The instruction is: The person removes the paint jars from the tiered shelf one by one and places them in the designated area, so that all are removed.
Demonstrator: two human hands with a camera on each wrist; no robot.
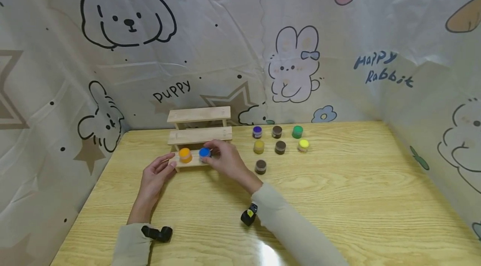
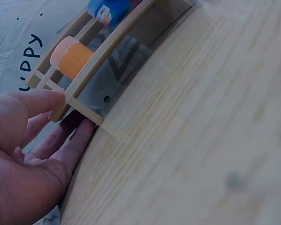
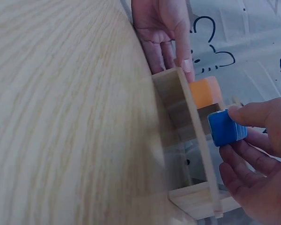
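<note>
A small three-step wooden display stand [image 1: 200, 136] is on the table against the back curtain. My left hand [image 1: 155, 177] holds the left end of its lowest step. In the left wrist view the thumb [image 2: 44, 101] lies at the step's end, with other fingers down by the leg. An orange paint pot [image 1: 185, 155] stands on that step. To its right my right hand [image 1: 227, 160] pinches a blue paint pot [image 1: 204, 153] between thumb and fingers. The right wrist view shows this blue pot [image 3: 223, 128] tilted at the step; whether it touches the wood I cannot tell.
Right of the stand, several paint pots stand on the table [image 1: 338, 199]: purple [image 1: 257, 132], green [image 1: 297, 132], yellow [image 1: 303, 145], mustard [image 1: 259, 146] and dark brown ones [image 1: 260, 167]. A printed curtain [image 1: 225, 49] rises behind and at both sides.
</note>
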